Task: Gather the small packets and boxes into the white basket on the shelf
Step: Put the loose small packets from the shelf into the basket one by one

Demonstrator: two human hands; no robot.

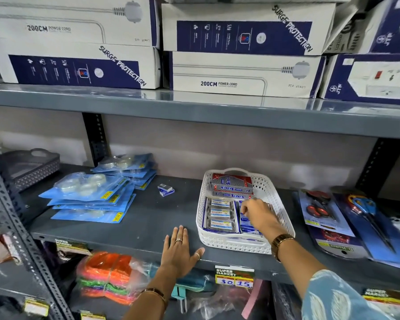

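The left hand [179, 252] is lying flat with fingers spread at the shelf's [129, 218] front edge, bare room beyond it up to two small boxes [165, 190], while the right hand [258, 214] is reaching inside the white basket [280, 204] just beside it, fingers pinching narrowly among blue packets [248, 224], grip unclear.

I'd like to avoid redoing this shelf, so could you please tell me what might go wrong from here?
1. The white perforated plastic basket sits near the grey metal shelf front edge; pressing with the right hand might tip it.
2. The small blue-and-grey boxes lie apart behind the flat left hand and could be overlooked.
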